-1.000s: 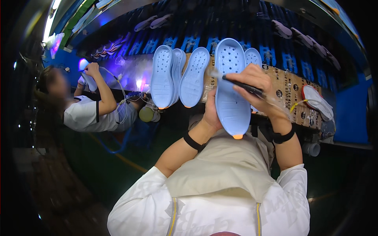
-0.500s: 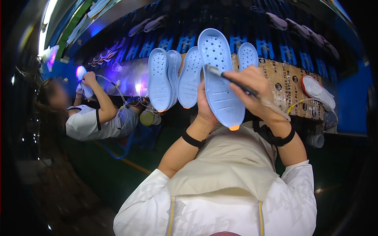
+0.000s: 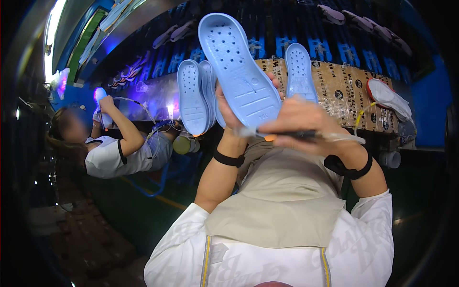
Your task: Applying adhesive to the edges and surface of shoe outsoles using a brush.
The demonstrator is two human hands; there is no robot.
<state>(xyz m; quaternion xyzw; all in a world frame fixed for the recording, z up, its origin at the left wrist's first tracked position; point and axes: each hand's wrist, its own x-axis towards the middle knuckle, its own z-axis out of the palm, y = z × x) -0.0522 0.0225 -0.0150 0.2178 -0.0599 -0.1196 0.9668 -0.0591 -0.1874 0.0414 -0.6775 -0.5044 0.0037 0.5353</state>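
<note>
A light-blue shoe sole point(image 3: 239, 67) with small round holes and an orange tab at its heel is gripped by my left hand point(image 3: 227, 107), fingers wrapped behind it. In my right hand point(image 3: 306, 119) is a dark-handled brush point(image 3: 303, 134), blurred by motion, with a clear tube trailing from its back end. The brush's pale tip lies at the sole's heel edge. Similar blue soles stand beyond: a group point(image 3: 189, 95) to the left, partly hidden by the held one, and a single sole point(image 3: 300, 71) behind my right hand.
Printed brown cardboard point(image 3: 354, 95) covers the bench. A white shoe point(image 3: 389, 101) with a red edge lies at the right, beside a yellow tube. Dark racks with blue clamps point(image 3: 351, 52) run along the back. At the left a co-worker point(image 3: 107, 153) handles a glowing shoe piece.
My left hand has shifted the sole up and left, tilting it. My right hand has brought the brush from the sole's middle down to its heel edge.
</note>
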